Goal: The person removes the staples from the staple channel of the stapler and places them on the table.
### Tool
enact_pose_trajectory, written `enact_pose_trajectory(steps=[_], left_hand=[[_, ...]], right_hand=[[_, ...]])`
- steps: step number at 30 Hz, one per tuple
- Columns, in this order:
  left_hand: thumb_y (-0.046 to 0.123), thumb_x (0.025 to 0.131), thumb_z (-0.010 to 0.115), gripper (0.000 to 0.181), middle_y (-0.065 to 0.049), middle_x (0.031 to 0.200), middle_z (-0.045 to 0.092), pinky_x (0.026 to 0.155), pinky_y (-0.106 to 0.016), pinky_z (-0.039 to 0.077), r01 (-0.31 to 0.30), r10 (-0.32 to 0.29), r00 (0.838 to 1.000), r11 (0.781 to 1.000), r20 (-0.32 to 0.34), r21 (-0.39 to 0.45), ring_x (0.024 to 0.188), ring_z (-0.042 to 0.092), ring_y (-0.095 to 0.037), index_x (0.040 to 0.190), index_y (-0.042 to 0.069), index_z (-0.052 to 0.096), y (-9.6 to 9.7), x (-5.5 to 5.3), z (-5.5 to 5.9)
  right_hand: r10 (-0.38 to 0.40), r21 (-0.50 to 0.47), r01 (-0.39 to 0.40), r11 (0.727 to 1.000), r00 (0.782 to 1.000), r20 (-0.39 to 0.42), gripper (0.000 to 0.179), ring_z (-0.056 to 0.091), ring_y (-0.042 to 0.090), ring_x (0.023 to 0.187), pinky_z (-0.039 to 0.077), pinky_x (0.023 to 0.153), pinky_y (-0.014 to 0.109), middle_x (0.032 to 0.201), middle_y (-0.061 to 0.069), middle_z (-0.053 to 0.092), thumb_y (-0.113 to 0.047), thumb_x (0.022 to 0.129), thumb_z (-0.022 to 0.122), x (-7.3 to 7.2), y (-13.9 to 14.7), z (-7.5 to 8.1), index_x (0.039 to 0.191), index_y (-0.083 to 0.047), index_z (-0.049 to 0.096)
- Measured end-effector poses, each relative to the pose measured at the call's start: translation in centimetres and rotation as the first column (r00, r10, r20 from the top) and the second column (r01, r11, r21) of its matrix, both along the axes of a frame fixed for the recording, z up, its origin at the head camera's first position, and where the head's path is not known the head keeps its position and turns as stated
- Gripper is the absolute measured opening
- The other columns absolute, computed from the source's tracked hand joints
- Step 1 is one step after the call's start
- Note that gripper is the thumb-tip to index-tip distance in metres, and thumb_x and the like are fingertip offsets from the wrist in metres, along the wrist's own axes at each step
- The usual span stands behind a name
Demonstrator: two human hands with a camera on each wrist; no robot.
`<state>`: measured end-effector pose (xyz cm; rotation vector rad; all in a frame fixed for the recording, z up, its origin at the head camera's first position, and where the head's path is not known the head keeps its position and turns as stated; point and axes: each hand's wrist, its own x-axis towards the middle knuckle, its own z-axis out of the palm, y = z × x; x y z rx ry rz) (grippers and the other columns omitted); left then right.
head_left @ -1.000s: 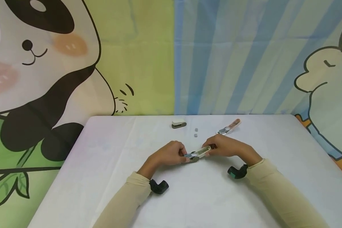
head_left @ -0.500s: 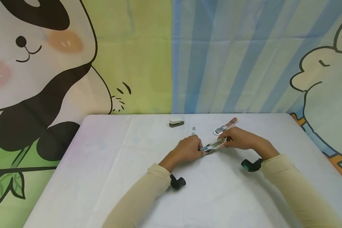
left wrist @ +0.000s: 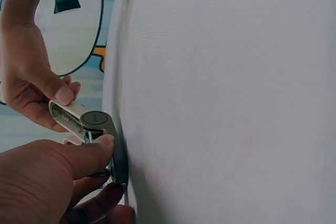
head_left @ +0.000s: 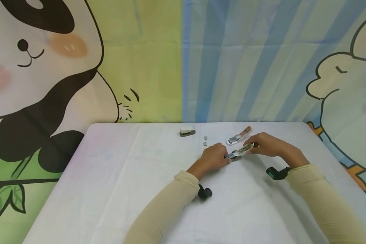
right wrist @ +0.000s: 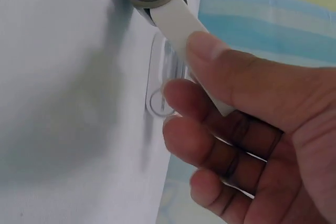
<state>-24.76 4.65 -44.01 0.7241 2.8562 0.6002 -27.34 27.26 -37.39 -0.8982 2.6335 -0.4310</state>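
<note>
Between my two hands is a stapler (head_left: 241,152) with its white arm swung wide from the grey base. My left hand (head_left: 214,157) grips the base end, its thumb on the metal part in the left wrist view. The white arm (right wrist: 178,22) is pinched by my right hand (head_left: 269,145), thumb on one side and fingers on the other. Just behind lies a second opened stapler (head_left: 239,136), partly clear with an orange-brown end. It shows behind the held one in the right wrist view.
A small closed white-and-grey stapler (head_left: 187,132) stands near the back edge. Two little grey staple blocks (head_left: 205,141) lie to its right. The white-covered table (head_left: 125,189) meets a patterned cloth backdrop (head_left: 152,67).
Both hands have moved right and slightly away across the table, carrying the opened stapler between them. The head view has shifted slightly. The other staplers have stayed in place.
</note>
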Motion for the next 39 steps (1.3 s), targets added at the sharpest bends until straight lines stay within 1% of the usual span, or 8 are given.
enact_pose_trajectory(steps=[8, 12, 16, 20, 23, 26, 33, 39], left_hand=[[0.038, 0.089, 0.072, 0.026, 0.005, 0.088, 0.054, 0.058, -0.025, 0.041, -0.047, 0.046, 0.999, 0.999, 0.019, 0.014, 0.070, 0.050, -0.008, 0.099, 0.014, 0.071, 0.6, 0.2, -0.1], [0.043, 0.085, 0.075, 0.029, 0.006, 0.085, 0.054, 0.057, -0.025, 0.041, -0.053, 0.050, 0.996, 0.998, 0.068, 0.040, 0.068, 0.050, -0.008, 0.093, 0.015, 0.071, 0.2, 0.0, 0.1], [0.052, 0.078, 0.078, 0.037, 0.007, 0.078, 0.056, 0.054, -0.025, 0.039, -0.014, 0.006, 0.993, 0.997, 0.114, 0.070, 0.065, 0.050, -0.009, 0.081, 0.016, 0.069, -0.2, -0.4, 0.3], [0.064, 0.075, 0.074, 0.057, 0.004, 0.086, 0.057, 0.058, -0.026, 0.043, 0.008, -0.027, 0.988, 0.992, 0.152, 0.123, 0.072, 0.053, -0.011, 0.098, 0.012, 0.069, -1.3, -0.5, 0.5], [0.073, 0.073, 0.068, 0.084, -0.001, 0.107, 0.059, 0.072, -0.031, 0.049, -0.040, 0.010, 0.981, 0.988, 0.196, 0.150, 0.091, 0.058, -0.015, 0.126, 0.008, 0.062, -2.5, -0.8, 1.1], [0.075, 0.075, 0.063, 0.093, -0.006, 0.126, 0.054, 0.086, -0.036, 0.048, -0.092, 0.064, 0.977, 0.987, 0.204, 0.134, 0.110, 0.055, -0.019, 0.138, 0.008, 0.054, -3.7, -1.4, 1.6], [0.058, 0.086, 0.065, 0.073, -0.012, 0.129, 0.051, 0.095, -0.040, 0.043, -0.150, 0.141, 0.988, 0.975, 0.069, 0.165, 0.118, 0.049, -0.024, 0.136, 0.006, 0.055, -7.0, -2.9, 2.7], [0.046, 0.085, 0.073, 0.068, -0.015, 0.135, 0.045, 0.097, -0.044, 0.039, -0.190, 0.217, 0.975, 0.928, -0.049, 0.320, 0.122, 0.036, -0.030, 0.137, 0.008, 0.055, -10.4, -3.7, 2.7]], right_hand=[[-0.010, 0.027, 0.010, 1.000, 1.000, 0.014, 0.031, 0.054, 0.013, 0.073, 0.048, 0.066, 0.032, 0.095, 0.003, 0.068, -0.002, 0.085, 0.071, -0.4, 0.4, -0.5, 0.115, 0.004, 0.068], [-0.035, 0.074, 0.031, 0.997, 0.999, 0.042, 0.032, 0.054, 0.014, 0.071, 0.048, 0.066, 0.033, 0.092, 0.002, 0.067, -0.005, 0.085, 0.074, -0.7, -0.3, -0.1, 0.115, 0.002, 0.068], [-0.055, 0.167, 0.046, 0.985, 0.997, 0.049, 0.039, 0.057, 0.014, 0.076, 0.049, 0.070, 0.036, 0.098, 0.004, 0.067, -0.016, 0.085, 0.076, -0.7, -1.5, 0.9, 0.118, 0.001, 0.067], [-0.058, 0.137, 0.060, 0.989, 0.998, -0.023, 0.044, 0.058, 0.013, 0.075, 0.050, 0.068, 0.035, 0.099, 0.004, 0.067, -0.027, 0.088, 0.074, -0.5, -2.8, 1.9, 0.120, 0.003, 0.066], [-0.051, 0.048, 0.057, 0.997, 0.993, -0.106, 0.038, 0.059, 0.014, 0.076, 0.051, 0.068, 0.036, 0.100, 0.006, 0.068, -0.024, 0.092, 0.070, -0.6, -4.0, 2.2, 0.118, 0.003, 0.067], [-0.049, -0.011, 0.048, 0.999, 0.989, -0.142, 0.032, 0.062, 0.015, 0.080, 0.052, 0.071, 0.039, 0.105, 0.009, 0.069, -0.020, 0.095, 0.065, -1.0, -5.3, 2.0, 0.118, 0.002, 0.067], [-0.063, -0.121, 0.042, 0.992, 0.984, -0.170, 0.032, 0.058, 0.015, 0.074, 0.049, 0.067, 0.037, 0.100, 0.007, 0.067, -0.019, 0.098, 0.060, -2.1, -9.2, 0.9, 0.123, 0.000, 0.065], [-0.026, -0.305, -0.019, 0.952, 0.989, -0.144, 0.035, 0.060, 0.022, 0.090, 0.051, 0.075, 0.038, 0.111, 0.012, 0.065, -0.016, 0.096, 0.063, -3.4, -12.4, -0.6, 0.127, 0.000, 0.062]])
